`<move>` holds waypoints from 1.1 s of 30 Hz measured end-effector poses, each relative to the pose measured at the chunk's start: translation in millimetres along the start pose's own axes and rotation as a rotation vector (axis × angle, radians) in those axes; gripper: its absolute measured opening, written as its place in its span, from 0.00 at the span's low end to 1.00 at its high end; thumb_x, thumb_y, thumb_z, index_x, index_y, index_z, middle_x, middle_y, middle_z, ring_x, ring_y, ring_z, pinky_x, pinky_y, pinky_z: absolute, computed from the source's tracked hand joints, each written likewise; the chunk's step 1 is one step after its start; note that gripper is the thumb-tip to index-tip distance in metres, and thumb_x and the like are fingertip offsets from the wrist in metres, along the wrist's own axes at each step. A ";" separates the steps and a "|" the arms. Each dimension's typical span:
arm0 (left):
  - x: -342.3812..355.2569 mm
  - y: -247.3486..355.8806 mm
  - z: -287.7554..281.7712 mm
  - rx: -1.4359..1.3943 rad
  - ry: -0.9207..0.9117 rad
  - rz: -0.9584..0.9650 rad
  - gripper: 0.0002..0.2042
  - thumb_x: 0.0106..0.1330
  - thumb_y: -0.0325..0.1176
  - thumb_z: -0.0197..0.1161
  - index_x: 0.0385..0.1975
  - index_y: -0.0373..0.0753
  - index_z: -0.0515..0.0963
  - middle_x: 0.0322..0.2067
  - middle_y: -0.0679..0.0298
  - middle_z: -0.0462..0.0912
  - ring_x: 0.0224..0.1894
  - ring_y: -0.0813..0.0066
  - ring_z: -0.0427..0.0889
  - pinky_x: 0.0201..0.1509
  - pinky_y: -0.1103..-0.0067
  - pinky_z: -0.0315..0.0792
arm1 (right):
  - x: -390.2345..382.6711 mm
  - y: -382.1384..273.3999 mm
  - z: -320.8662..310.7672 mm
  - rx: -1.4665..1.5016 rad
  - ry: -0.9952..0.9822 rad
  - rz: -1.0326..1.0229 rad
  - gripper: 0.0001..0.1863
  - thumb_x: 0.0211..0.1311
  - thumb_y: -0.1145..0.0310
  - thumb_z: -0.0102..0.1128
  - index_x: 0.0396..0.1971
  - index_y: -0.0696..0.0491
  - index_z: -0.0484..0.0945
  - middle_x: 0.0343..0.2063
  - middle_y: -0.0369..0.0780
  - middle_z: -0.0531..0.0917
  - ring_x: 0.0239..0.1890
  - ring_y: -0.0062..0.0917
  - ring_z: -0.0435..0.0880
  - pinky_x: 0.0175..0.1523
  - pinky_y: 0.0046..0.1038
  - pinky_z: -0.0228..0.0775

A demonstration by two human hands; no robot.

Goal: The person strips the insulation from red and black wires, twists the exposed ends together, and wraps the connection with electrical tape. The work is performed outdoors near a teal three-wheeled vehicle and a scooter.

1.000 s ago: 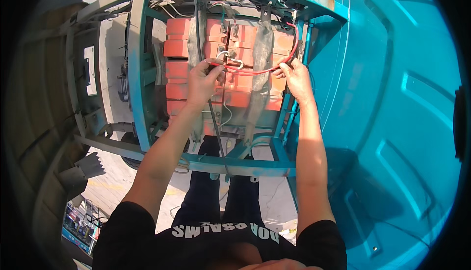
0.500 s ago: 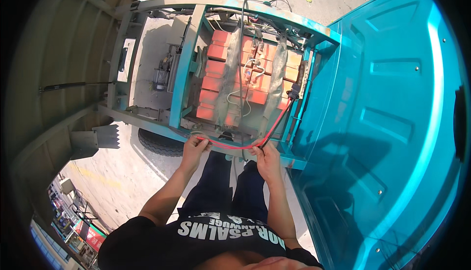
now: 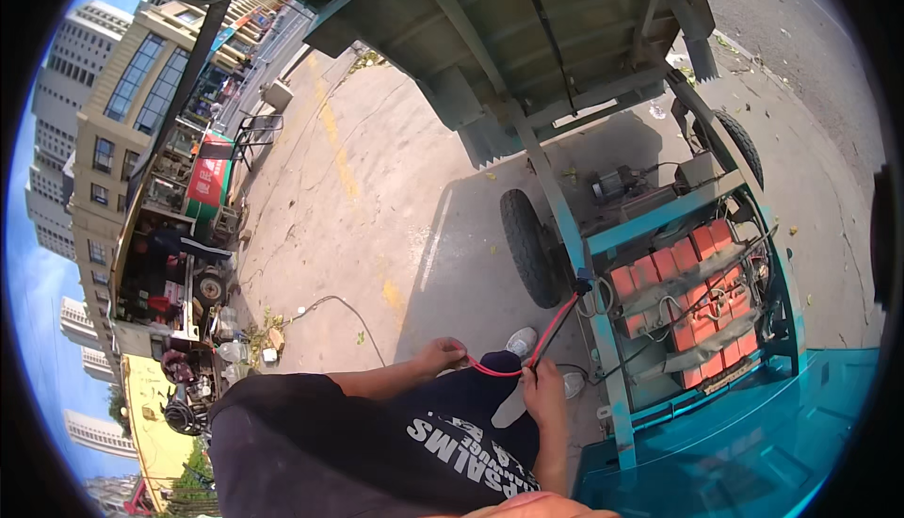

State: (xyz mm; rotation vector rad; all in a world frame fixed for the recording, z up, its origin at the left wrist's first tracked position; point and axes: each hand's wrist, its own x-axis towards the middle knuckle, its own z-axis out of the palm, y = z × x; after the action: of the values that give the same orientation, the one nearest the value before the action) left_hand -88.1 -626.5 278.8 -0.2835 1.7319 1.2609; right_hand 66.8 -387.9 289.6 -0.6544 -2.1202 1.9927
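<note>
Between my two hands hangs a red cable (image 3: 494,371) in a shallow curve. My left hand (image 3: 443,355) is closed, pinching its end between thumb and fingers. My right hand (image 3: 543,391) is closed round the same cable, where a black cable (image 3: 557,328) runs beside it. Both cables lead up to a black connector (image 3: 584,285) at the near rail of the teal vehicle frame (image 3: 607,353). Orange-red battery blocks (image 3: 692,331) sit inside that frame, crossed by grey dusty straps and loose wires. What the left fingertips cover is hidden.
A raised cargo bed (image 3: 471,38) overhangs the frame, with a strut (image 3: 551,42) beneath. A black tyre (image 3: 530,247) stands beside the rail. Teal body panels (image 3: 734,443) lie at lower right. A loose cable (image 3: 353,311) crosses the pavement, and cluttered equipment (image 3: 193,358) stands at far left.
The view has swung left, so the vehicle now appears at right and the street shows. My hands, holding the red cable, have moved away from the rail; the black connector now lies at the rail.
</note>
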 end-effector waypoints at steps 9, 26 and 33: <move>-33.2 -77.9 -123.4 -0.161 0.123 -0.164 0.03 0.66 0.29 0.57 0.32 0.38 0.76 0.27 0.64 0.81 0.30 0.77 0.80 0.37 0.82 0.75 | 15.3 -3.6 124.5 -0.148 -0.302 -0.242 0.05 0.58 0.74 0.57 0.32 0.59 0.75 0.26 0.46 0.76 0.24 0.34 0.82 0.32 0.31 0.72; -153.8 -137.3 -461.3 -1.302 0.310 0.281 0.02 0.65 0.29 0.60 0.33 0.41 0.76 0.29 0.67 0.78 0.29 0.79 0.75 0.33 0.83 0.70 | 58.5 -157.0 544.3 0.037 -0.788 0.175 0.07 0.64 0.72 0.55 0.37 0.61 0.74 0.24 0.40 0.81 0.24 0.21 0.81 0.31 0.22 0.73; -210.3 -173.6 -553.8 -1.516 0.582 0.568 0.03 0.63 0.29 0.62 0.34 0.41 0.77 0.28 0.68 0.78 0.29 0.79 0.75 0.32 0.83 0.70 | 66.3 -223.7 705.2 -0.048 -1.184 0.041 0.08 0.64 0.71 0.56 0.37 0.61 0.74 0.25 0.40 0.80 0.25 0.21 0.80 0.33 0.21 0.72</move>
State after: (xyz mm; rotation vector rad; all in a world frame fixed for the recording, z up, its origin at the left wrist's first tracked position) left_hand -166.9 -1234.5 351.1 -1.1431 0.8840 2.9690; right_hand -322.9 -1005.3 426.2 0.7180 -2.6394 2.7101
